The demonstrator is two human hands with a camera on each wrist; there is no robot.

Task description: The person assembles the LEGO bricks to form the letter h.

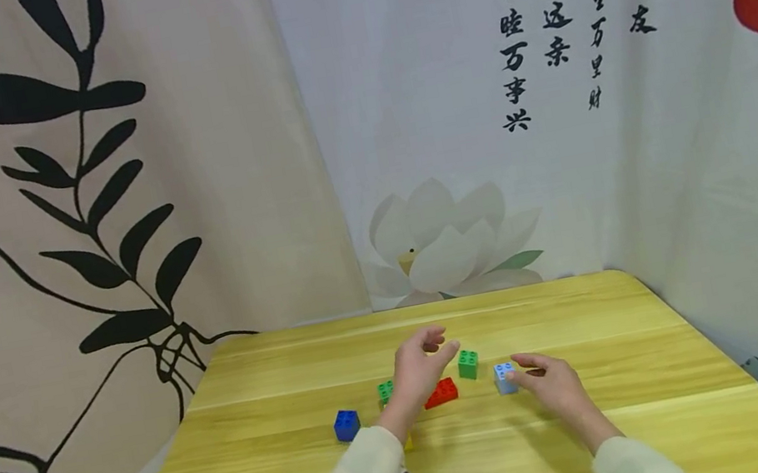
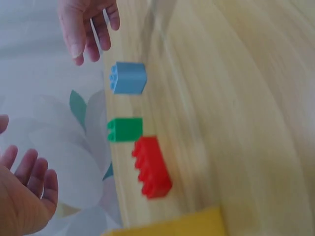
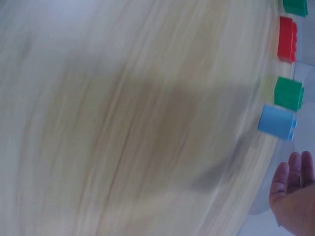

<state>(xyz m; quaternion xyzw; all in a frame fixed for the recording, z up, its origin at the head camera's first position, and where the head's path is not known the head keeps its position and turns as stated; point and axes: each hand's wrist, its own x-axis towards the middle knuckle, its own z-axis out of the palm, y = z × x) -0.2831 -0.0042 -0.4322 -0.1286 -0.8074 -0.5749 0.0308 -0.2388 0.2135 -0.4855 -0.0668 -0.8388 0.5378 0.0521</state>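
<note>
Fingers (image 2: 40,172) of the left hand (image 1: 419,369) are loosely spread and gently bent, raised at about 11 o'clock from the red block (image 1: 440,393). Those of the right hand (image 1: 557,389) are slightly parted and relaxed, the hand at 4 o'clock from the light blue block (image 1: 506,380); both wrist views show a gap between them. Six toy blocks can be counted on the counter (image 1: 281,372): two green, one each of red, light blue, dark blue and yellow. From the red one, one green block (image 1: 468,365) sits at 2 o'clock, the light blue at 3, the other green block (image 1: 385,390) and the dark blue block (image 1: 347,425) near 9, and the yellow block (image 1: 408,443), mostly hidden by the left hand, between 7 and 8. All look like smooth plastic. The light blue is squarish with four round studs; the red is longer, a row of four showing along one side. Pale yellow wood grain streaks the counter. At 12 o'clock hangs a cloth curtain (image 1: 245,167) printed with one pale flower (image 1: 452,245).
</note>
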